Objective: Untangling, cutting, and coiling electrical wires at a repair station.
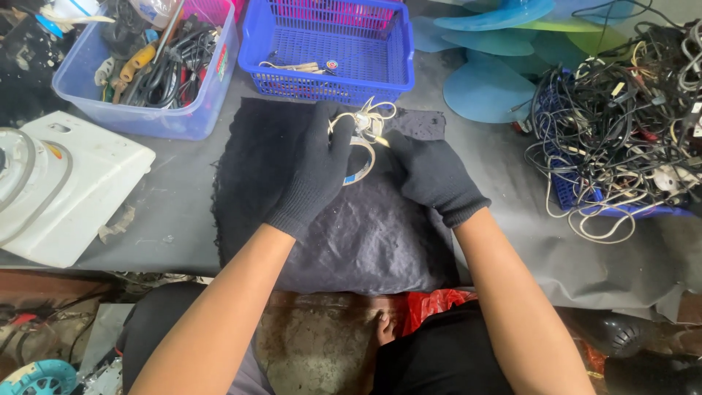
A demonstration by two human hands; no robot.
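Gloved left hand (316, 172) and right hand (431, 175), both clamped on a wired part (363, 124) and tape roll (360, 162) over black cloth (365, 234); taping step, next needs steady tension

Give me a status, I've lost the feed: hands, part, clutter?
Both gloved hands, left and right, grip a wired part and tape roll over black cloth. Blue basket just beyond.
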